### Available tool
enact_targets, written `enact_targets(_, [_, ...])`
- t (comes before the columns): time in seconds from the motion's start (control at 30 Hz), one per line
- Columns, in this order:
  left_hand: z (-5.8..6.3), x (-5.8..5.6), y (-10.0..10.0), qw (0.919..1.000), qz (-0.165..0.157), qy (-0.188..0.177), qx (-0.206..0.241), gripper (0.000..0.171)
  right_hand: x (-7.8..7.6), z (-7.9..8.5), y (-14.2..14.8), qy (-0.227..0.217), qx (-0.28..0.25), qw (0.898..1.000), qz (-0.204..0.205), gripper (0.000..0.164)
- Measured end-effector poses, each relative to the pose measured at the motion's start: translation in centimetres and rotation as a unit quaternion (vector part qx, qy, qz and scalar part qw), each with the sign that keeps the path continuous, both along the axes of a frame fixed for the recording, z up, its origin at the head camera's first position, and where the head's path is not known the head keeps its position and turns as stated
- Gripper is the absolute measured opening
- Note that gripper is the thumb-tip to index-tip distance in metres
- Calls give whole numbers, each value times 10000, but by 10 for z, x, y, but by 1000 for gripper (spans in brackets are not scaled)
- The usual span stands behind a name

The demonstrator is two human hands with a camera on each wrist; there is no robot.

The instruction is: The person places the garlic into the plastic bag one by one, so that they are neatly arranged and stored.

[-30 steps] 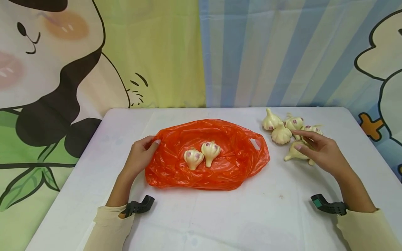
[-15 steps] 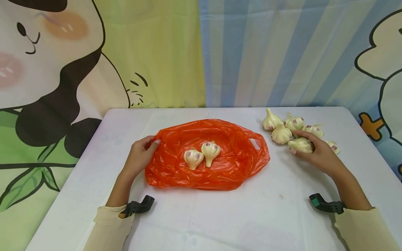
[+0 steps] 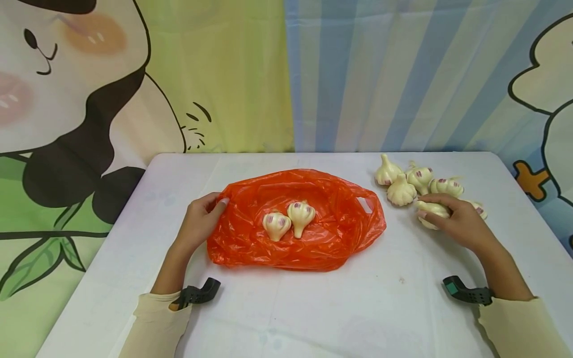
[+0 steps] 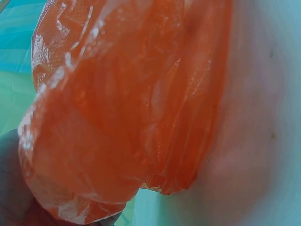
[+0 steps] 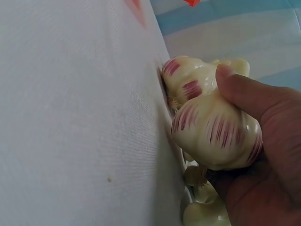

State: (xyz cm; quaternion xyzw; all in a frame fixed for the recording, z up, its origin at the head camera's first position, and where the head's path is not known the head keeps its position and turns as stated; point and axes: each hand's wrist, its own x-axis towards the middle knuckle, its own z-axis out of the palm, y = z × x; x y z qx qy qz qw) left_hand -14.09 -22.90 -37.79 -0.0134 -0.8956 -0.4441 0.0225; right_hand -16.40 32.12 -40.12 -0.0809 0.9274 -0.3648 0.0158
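Observation:
A red plastic bag [image 3: 340, 238] lies spread on the white table, its mouth facing up. Two garlic bulbs [image 3: 276, 226] rest inside it, side by side. My left hand [image 3: 201, 221] pinches the bag's left rim between thumb and fingers; in the left wrist view the bag [image 4: 117, 117] covers most of that hand. To the right, my right hand [image 3: 467, 223] grips a garlic bulb [image 3: 433, 214] with purple streaks. The right wrist view shows the thumb laid over this bulb [image 5: 216, 134], with its fingers mostly hidden beneath.
Several more garlic bulbs [image 3: 401, 191] cluster at the table's back right, just beyond the right hand. One bulb [image 3: 478, 209] is partly hidden behind that hand. A bag handle loop [image 3: 373, 214] points toward the cluster. A patterned curtain [image 3: 380, 74] hangs behind the table [image 3: 313, 318].
My right hand has closed around a garlic bulb, which has turned and shifted slightly within the group. The left hand and the bag stay nearly where they were.

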Motion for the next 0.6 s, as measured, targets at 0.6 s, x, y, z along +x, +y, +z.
enact_targets(0.6, [1,0,-1,10000,5,35,2,40,3,3,-1,228,26,9992,-320,49])
